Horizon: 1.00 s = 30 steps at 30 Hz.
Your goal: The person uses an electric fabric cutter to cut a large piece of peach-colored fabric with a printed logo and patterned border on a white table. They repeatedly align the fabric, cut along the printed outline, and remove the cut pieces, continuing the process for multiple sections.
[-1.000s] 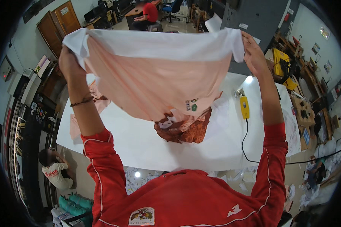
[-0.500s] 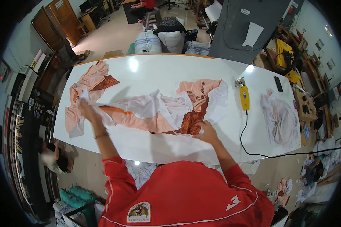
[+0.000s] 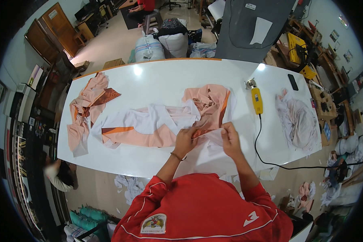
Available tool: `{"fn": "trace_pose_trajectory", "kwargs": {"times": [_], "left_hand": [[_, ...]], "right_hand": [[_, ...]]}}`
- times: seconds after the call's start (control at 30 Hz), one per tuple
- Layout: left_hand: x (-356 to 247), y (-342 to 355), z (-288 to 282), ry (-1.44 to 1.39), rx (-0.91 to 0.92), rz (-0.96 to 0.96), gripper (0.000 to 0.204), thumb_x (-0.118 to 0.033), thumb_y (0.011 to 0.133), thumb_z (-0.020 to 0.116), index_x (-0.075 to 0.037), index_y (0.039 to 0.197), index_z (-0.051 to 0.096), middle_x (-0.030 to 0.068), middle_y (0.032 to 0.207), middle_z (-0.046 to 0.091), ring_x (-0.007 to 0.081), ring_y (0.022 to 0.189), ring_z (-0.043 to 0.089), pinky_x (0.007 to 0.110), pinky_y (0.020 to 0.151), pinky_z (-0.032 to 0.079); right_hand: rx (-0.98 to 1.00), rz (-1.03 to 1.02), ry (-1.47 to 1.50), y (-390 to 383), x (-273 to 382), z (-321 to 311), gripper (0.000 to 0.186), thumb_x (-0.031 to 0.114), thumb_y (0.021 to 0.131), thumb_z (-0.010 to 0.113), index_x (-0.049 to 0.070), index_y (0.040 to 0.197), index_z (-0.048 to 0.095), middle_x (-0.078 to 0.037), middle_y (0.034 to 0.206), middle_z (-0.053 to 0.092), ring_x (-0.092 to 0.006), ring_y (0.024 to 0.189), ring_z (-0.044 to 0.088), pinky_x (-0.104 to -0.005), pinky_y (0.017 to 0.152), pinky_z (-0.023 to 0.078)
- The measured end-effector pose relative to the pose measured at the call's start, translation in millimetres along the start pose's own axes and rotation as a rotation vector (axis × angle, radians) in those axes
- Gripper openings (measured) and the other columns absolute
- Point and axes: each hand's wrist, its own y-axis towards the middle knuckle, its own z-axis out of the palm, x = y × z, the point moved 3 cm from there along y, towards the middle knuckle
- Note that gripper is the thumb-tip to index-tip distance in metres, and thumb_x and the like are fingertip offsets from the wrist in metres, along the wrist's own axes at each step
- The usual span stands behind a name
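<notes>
Peach and white fabric is what's in hand in the head view, just past mid-table toward 1 o'clock (calling the table's far edge 12). Left hand is down around 6, fingers curled and gripping the near end by a brownish-orange band. Right hand is over at 4, thumb and fingers pinched on a white edge of it, with a bit of cloth between both hands. Another white-and-peach piece lies out toward 9 o'clock, right up against the first; honestly can't tell if they're joined. Further out, between 9 and 10, there's a rumpled peach and brown bundle. Yellow corded power tool sits between 2 and 3, its black cord snaking off past 4. Dark phone-like slab is beyond the tool, and a crumpled pale heap is at 3. Table underneath is glossy white. Past the far edge around 11: stuffed sacks on the floor, plus someone in red sitting on a stool.
</notes>
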Motion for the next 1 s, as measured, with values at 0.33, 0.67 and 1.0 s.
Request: {"fn": "trace_pose_trajectory", "kwargs": {"times": [0.33, 0.67, 1.0], "left_hand": [[-45, -19, -161, 0.074, 0.008, 0.326, 0.036, -0.004, 0.075, 0.077, -0.009, 0.11, 0.071, 0.0101, 0.091, 0.077, 0.0302, 0.078, 0.075, 0.04, 0.071, 0.059], [-48, -81, -477, 0.291, -1.226, 0.15, 0.03, 0.0, 0.091, 0.064, 0.002, 0.118, 0.077, 0.007, 0.109, 0.078, 0.0158, 0.094, 0.073, 0.029, 0.082, 0.059], [195, 25, -482, -0.306, -0.651, -0.721, 0.043, -0.037, 0.099, 0.064, -0.001, 0.12, 0.07, 0.028, 0.113, 0.072, 0.0488, 0.103, 0.072, 0.053, 0.087, 0.061]], "right_hand": [[0.564, -0.088, -0.901, 31, 179, -117, 0.029, 0.012, 0.082, 0.078, 0.005, 0.107, 0.066, -0.014, 0.075, 0.068, -0.0364, 0.068, 0.07, -0.0382, 0.062, 0.052], [-0.493, -0.351, -0.003, 38, 247, -257, 0.044, 0.028, 0.109, 0.044, -0.004, 0.128, 0.067, -0.017, 0.126, 0.07, -0.0221, 0.119, 0.064, -0.0353, 0.103, 0.05], [-0.165, 0.39, 0.417, 257, 23, -208, 0.037, 0.028, 0.109, 0.05, 0.007, 0.136, 0.066, -0.011, 0.134, 0.068, -0.0249, 0.126, 0.064, -0.0428, 0.103, 0.054]]}}
